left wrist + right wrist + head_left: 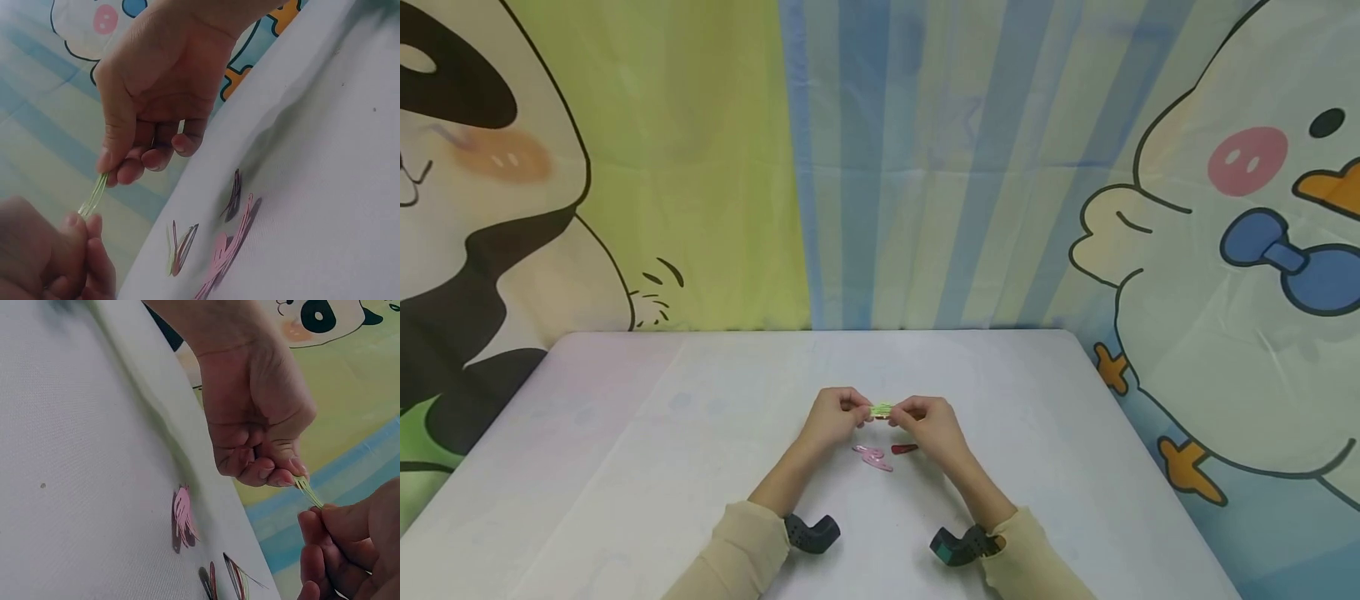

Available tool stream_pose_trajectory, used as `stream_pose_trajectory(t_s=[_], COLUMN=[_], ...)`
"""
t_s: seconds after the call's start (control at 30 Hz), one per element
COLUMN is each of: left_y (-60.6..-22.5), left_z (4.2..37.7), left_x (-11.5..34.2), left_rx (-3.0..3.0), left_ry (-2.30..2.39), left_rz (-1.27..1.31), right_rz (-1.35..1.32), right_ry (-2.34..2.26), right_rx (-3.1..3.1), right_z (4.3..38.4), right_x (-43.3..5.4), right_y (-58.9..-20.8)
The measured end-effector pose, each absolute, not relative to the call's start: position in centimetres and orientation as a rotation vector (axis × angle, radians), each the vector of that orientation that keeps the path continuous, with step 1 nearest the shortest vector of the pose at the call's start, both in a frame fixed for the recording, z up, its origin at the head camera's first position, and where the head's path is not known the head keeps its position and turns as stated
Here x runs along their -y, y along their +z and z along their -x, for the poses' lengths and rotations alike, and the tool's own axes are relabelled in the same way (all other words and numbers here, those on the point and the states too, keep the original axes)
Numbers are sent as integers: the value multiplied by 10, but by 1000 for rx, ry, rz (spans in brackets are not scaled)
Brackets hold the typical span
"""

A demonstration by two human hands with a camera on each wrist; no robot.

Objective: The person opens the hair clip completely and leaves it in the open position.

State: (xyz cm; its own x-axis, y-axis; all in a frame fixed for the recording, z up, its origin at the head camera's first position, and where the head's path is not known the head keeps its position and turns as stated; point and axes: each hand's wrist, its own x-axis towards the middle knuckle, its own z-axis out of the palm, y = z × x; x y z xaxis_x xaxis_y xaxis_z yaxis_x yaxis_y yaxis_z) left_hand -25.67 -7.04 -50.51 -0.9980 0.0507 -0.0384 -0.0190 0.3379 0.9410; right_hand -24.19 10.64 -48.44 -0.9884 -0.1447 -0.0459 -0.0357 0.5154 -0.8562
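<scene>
Both hands hold a small bundle of thin yellow-green hair clips (881,409) between them, raised over the table. My left hand (835,417) pinches one end between thumb and fingertips. At the other end, the thumb and forefinger of my right hand (931,423) pinch the clips, and its other fingers are curled. The right wrist view shows the clips (309,492) stretched between the two sets of fingertips. Below the hands lie several pink hair clips (874,457), overlapping one another. A dark red hair clip (904,448) rests to their right, close under the right hand.
Several thin clips in green, red and dark colours (180,250) lie together on the white table (662,483), beyond the pink ones. Dark wrist cameras sit on both wrists. Behind the table hangs a printed curtain (925,167) with cartoon animals.
</scene>
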Motion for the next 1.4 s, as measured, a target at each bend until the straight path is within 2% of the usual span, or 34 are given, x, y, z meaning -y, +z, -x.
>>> stream_pose_trajectory(t_s=[0.47, 1.0, 1.13, 1.4], left_y=[-498, -501, -501, -501], left_z=[248, 247, 249, 259], left_x=[63, 60, 66, 87], left_rx=[-2468, -2458, -2579, -2883], left_ry=[1798, 1817, 1707, 1357], left_rz=[63, 58, -160, -958], right_rz=[108, 115, 78, 26], right_ry=[-1512, -1497, -1496, -1527], right_rx=[-2679, -2722, -2725, -2721], right_z=[239, 240, 242, 245], right_x=[-103, -104, -107, -113], right_y=[-485, -491, -491, -486])
